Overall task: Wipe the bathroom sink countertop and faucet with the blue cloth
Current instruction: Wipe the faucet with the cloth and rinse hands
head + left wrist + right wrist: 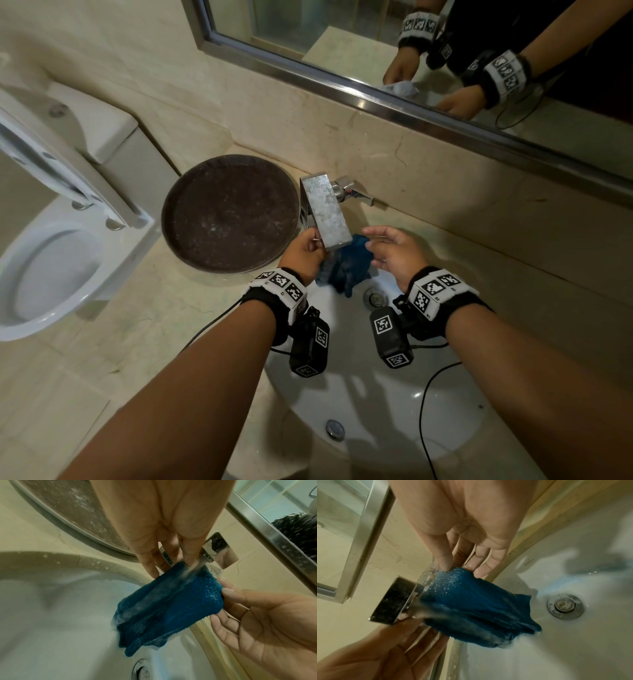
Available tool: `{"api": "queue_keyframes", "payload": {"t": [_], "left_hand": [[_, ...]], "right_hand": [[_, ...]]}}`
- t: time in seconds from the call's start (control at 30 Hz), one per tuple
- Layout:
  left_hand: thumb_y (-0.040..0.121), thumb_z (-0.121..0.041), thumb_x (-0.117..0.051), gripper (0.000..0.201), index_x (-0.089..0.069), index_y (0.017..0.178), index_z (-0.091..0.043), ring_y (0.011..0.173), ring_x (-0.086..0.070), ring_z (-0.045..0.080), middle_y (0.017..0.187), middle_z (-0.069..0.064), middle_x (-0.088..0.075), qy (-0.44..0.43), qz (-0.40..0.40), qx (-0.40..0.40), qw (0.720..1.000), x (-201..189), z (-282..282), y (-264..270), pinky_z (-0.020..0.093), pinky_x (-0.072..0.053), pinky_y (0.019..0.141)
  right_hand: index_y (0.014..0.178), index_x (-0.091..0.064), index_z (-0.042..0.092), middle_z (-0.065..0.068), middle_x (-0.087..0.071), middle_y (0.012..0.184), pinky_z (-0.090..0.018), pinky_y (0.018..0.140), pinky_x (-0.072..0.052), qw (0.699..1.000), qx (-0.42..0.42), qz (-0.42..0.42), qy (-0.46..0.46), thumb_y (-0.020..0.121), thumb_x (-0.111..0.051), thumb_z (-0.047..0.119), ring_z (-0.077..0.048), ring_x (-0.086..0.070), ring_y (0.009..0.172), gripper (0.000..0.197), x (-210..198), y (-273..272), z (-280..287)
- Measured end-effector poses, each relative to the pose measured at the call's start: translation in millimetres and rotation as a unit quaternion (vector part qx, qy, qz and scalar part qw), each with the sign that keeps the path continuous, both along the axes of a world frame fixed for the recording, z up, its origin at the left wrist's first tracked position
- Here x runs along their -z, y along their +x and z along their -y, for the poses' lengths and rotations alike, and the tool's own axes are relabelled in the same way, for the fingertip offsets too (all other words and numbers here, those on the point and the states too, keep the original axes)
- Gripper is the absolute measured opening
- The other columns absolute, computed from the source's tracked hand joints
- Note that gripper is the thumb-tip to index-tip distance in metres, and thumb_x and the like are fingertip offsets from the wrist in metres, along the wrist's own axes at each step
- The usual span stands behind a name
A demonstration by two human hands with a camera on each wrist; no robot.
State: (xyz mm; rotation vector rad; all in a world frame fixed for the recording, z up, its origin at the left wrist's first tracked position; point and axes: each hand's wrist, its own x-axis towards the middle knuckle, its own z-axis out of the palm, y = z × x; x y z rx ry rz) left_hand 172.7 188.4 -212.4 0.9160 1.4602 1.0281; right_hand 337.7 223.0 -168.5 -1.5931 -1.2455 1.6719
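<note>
Nearest me, both forearms reach in over the white sink basin [370,404], each wrist wrapped in a marker band with a small camera slung beneath. The basin sits under them for a plain reason: whatever runs off the cloth falls straight toward the drain [565,605] rather than onto the counter [144,325].

A little further in, the blue cloth [164,601] is stretched between the two hands, right under the mouth of the faucet [325,210]. The left hand [303,251] pinches one edge with thumb and fingertips; the right hand [394,253] pinches the opposite edge, its other fingers loosely spread. Each grip is a light fingertip pinch on the cloth, not a fist, which keeps the fabric open so the water reaches more of it. Water streams from the spout across the cloth and trails off its hanging corner into the basin. I judge this is wetting or rinsing, with the wiping itself yet to come.

Beyond the hands, a round dark tray [229,212] rests on the counter left of the faucet, speckled with what looks like dried spots, though I can't be sure from here. The lever handle [356,195] stands out from the wall, and above it runs the mirror [394,54]. Off to the left, the toilet [51,267] stands with its seat raised.
</note>
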Motion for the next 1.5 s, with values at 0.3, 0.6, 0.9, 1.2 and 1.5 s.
{"api": "queue_keyframes", "payload": {"t": [0.3,0.6,0.9,1.2,1.5], "left_hand": [[0.089,0.013,-0.047,0.036,-0.054,0.085,-0.022,0.081,-0.058,0.018,0.084,0.001,-0.061,0.004,-0.009,0.001,1.0,1.3,0.7,-2.5,0.032,-0.05,0.078],[0.089,0.013,-0.045,0.034,-0.053,0.083,-0.019,0.069,-0.057,0.009,0.077,-0.001,-0.06,0.008,-0.014,0.003,1.0,2.0,3.3,-3.5,0.025,-0.047,0.068],[0.089,0.011,-0.044,0.034,-0.051,0.078,-0.02,0.068,-0.054,0.016,0.075,0.004,-0.058,-0.007,-0.013,-0.002,1.0,2.2,4.1,-6.1,0.026,-0.042,0.062],[0.09,0.008,-0.047,0.03,-0.048,0.075,-0.018,0.066,-0.052,0.016,0.069,0.002,-0.055,-0.019,-0.014,-0.006,1.0,-6.4,8.9,-8.2,0.034,-0.043,0.073],[0.092,0.006,-0.048,0.027,-0.048,0.076,-0.016,0.067,-0.052,0.013,0.071,0.002,-0.054,-0.016,0.009,-0.022,1.0,-11.6,11.0,-9.1,0.032,-0.046,0.074]], "right_hand": [[0.085,-0.06,0.028,0.005,-0.056,0.085,-0.024,0.071,-0.043,1.0,-0.003,0.002,0.011,0.089,-0.051,0.001,-0.008,-0.052,0.08,0.029,-6.5,-1.1,-0.1],[0.086,-0.061,0.027,0.004,-0.058,0.085,-0.024,0.07,-0.043,1.0,-0.003,-0.001,0.008,0.089,-0.051,0.0,-0.009,-0.054,0.079,0.028,-6.0,-1.7,1.8],[0.086,-0.06,0.026,0.003,-0.058,0.085,-0.024,0.068,-0.044,1.0,-0.006,-0.009,0.003,0.089,-0.05,-0.001,-0.01,-0.055,0.078,0.028,-5.0,-6.0,3.1],[0.102,-0.06,0.018,0.007,-0.058,0.086,-0.025,0.075,-0.046,1.0,0.001,0.004,0.0,0.089,-0.051,0.001,-0.008,-0.055,0.082,0.023,0.8,-10.7,3.4],[0.096,-0.059,0.019,0.003,-0.062,0.091,-0.02,0.068,-0.048,1.0,-0.009,-0.011,-0.015,0.09,-0.05,0.0,-0.011,-0.06,0.085,0.022,7.7,-18.6,4.5]]}}
